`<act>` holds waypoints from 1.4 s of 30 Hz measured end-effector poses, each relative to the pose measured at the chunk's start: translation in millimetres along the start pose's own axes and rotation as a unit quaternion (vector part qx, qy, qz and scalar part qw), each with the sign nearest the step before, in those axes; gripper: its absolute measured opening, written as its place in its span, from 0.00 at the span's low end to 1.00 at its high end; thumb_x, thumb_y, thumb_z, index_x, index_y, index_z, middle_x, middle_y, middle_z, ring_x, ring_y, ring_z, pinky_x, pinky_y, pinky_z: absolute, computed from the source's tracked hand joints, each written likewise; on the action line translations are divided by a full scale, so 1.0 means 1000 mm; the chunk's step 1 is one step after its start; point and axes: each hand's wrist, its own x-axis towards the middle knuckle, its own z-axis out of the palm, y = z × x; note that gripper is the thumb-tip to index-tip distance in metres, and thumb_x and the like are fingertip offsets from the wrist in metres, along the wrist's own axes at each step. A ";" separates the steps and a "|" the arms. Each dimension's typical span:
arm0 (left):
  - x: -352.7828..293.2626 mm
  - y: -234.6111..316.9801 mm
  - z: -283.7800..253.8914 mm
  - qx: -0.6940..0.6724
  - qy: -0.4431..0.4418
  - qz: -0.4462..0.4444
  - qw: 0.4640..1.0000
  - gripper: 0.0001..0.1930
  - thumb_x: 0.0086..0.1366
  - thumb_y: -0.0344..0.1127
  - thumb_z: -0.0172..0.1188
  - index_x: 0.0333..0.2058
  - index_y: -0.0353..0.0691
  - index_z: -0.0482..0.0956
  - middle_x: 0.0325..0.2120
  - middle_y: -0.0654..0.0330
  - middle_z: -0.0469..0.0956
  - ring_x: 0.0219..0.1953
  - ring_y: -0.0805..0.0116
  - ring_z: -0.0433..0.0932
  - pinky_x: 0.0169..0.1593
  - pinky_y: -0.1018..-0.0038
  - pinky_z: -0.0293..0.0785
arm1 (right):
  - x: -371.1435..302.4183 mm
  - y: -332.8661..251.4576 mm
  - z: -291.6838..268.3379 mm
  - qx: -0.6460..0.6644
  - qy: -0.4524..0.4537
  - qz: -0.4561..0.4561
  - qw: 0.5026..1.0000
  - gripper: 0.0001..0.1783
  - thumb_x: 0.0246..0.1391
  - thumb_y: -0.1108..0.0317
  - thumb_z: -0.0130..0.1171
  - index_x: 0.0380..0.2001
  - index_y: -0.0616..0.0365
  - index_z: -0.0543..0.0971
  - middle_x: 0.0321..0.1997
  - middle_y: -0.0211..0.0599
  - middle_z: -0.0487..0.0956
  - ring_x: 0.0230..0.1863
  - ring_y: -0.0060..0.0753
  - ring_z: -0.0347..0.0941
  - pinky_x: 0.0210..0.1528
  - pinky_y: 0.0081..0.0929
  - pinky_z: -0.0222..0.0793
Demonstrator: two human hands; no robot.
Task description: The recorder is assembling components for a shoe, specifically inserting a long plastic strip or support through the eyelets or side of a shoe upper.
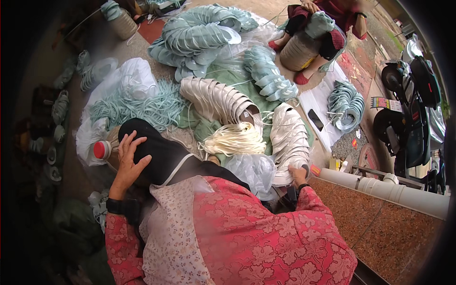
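My left hand (128, 160), fingers spread, rests on the black cloth over my bent knee (159, 154). Beside it is a plastic bottle with a red cap (101, 150). Down at the near end of a curved stack of nested white shoe uppers (288, 137), my right hand (299, 175) grips the lowest pieces; its fingertips are partly hidden. To the left of that stack lies a bundle of cream strips (233, 140) and crumpled clear plastic (251, 172). A second stack of off-white uppers (216, 99) lies behind the bundle.
Pale blue uppers (202, 35) are piled at the back, near a heap of blue strips (142, 107). Another person (327, 28) sits at the back right with a bottle-like container (299, 51). A white pipe (389, 189) and motorbike (403, 114) stand right.
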 end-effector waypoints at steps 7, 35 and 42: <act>0.006 0.004 0.002 -0.004 0.019 -0.005 1.000 0.26 0.57 0.41 0.65 0.56 0.49 0.72 0.66 0.58 0.56 0.70 0.53 0.44 0.69 0.59 0.42 | 0.056 0.049 -0.014 -0.322 0.034 -0.053 0.945 0.26 0.40 0.62 0.70 0.36 0.75 0.77 0.33 0.45 0.80 0.30 0.38 0.76 0.35 0.34 0.71; 0.006 -0.034 -0.001 0.005 0.064 0.036 0.997 0.29 0.55 0.53 0.64 0.55 0.54 0.72 0.64 0.60 0.59 0.70 0.55 0.45 0.71 0.52 0.33 | 0.086 -0.109 0.299 -0.204 -0.235 -0.227 0.923 0.08 0.47 0.70 0.58 0.27 0.65 0.79 0.24 0.41 0.79 0.25 0.37 0.75 0.31 0.32 0.72; 0.012 -0.032 0.000 -0.003 0.051 0.032 0.998 0.30 0.55 0.56 0.63 0.56 0.55 0.72 0.65 0.60 0.57 0.70 0.54 0.43 0.71 0.51 0.29 | 0.080 -0.089 0.326 0.067 -0.166 0.063 0.982 0.13 0.46 0.71 0.68 0.28 0.53 0.71 0.23 0.28 0.68 0.19 0.25 0.64 0.25 0.26 0.70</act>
